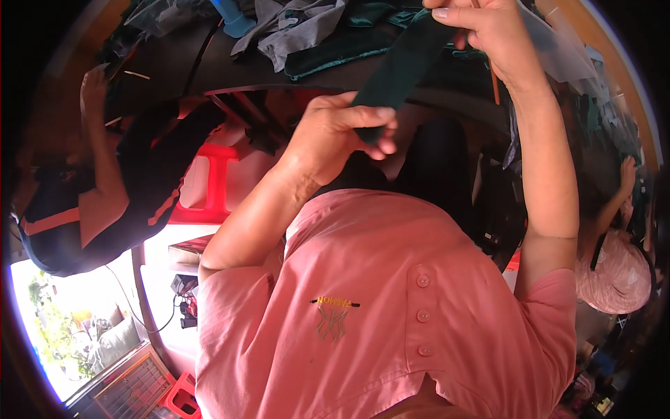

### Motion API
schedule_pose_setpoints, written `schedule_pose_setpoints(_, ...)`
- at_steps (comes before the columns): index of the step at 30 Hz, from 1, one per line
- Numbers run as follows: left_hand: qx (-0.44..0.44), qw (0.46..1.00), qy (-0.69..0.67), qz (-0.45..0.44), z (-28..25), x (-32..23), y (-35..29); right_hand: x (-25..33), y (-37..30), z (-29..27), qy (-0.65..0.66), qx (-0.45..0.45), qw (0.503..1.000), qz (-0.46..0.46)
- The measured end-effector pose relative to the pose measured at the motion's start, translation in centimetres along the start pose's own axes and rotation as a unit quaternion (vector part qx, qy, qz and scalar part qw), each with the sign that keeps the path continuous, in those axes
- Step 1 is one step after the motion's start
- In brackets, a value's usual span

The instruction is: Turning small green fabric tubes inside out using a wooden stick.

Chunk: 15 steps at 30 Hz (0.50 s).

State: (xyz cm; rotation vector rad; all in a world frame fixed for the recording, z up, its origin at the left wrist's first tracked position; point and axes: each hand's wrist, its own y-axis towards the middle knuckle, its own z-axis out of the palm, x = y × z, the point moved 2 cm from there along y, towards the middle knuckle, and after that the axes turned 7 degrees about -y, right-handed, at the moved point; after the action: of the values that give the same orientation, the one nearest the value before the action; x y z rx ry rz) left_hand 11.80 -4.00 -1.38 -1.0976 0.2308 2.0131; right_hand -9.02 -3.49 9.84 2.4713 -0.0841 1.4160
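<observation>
A dark green strip of fabric [408,66], velvet-like, is stretched at a slant between my two hands. My left hand [331,133] pinches its lower end, thumb on top and fingers beneath. Farther up and to the right, my right hand [492,35] grips the other end between thumb and fingers, near the top edge of the view. A thin orange-brown stick [496,91] shows beside my right hand and wrist; whether the fingers hold it is unclear. Beyond the strip, a folded dark green velvet piece [338,56] lies on the dark table [230,66].
Grey cloth [296,31] and a blue object [234,17] lie on the table's far side. Clear plastic sheeting [558,49] is at the right. One person [98,181] sits at my left, another [618,269] at my right. A red stool [209,185] stands at left.
</observation>
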Motion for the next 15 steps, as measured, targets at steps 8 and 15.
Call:
schedule_pose_setpoints(8,-0.229,0.928,0.25,0.157,-5.4,-7.0,1.1,-2.9,5.3,3.2,-0.156,0.019,0.987,-0.044)
schedule_pose_setpoints(15,-0.152,0.815,0.515,0.219,-9.9,-7.6,4.6,-4.2,5.4,7.8,-0.404,0.002,0.91,-0.099)
